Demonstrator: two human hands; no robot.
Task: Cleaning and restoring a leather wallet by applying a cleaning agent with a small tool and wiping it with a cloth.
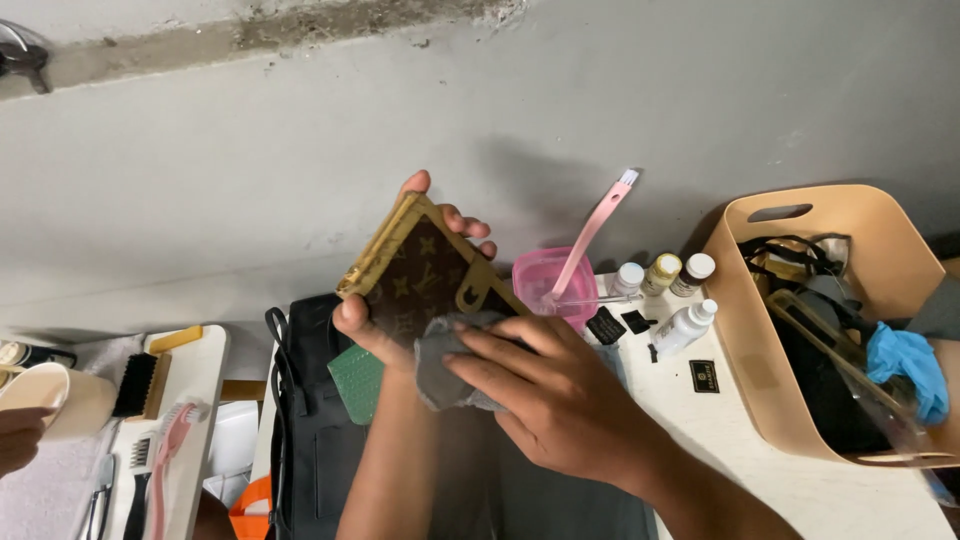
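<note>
**Grey cloth pressed to a brown patterned case held above the bench**

The left hand holds a small brown patterned case with a gold-coloured edge, raised above the bench and tilted so one corner points up towards the grey wall. The thumb lies on the near face at the lower left edge, and the fingertips curl round the far side, showing past the upper corner and right edge. That hand is closed firmly round the case.

The right hand comes in from the lower right, fingers stretched nearly flat and bunched on a grey cloth. The cloth is pressed against the lower part of the case's face, just below its gold clasp tab. The hand grips the cloth between fingers and palm rather than lying open.

Beneath both hands lies a dark bag with a black strap, and a green textured pad peeks out under the left wrist. Behind the case stands a pink plastic tub with a pink brush leaning out of it. Just beside it is a cluster of small bottles with white and gold caps. On the right, a tan bin holds straps, dark items and a blue glove.

On the left, a side shelf carries a black bristle brush and a pink-handled brush. Another person's hand shows at the left edge beside a cream cup.
</note>
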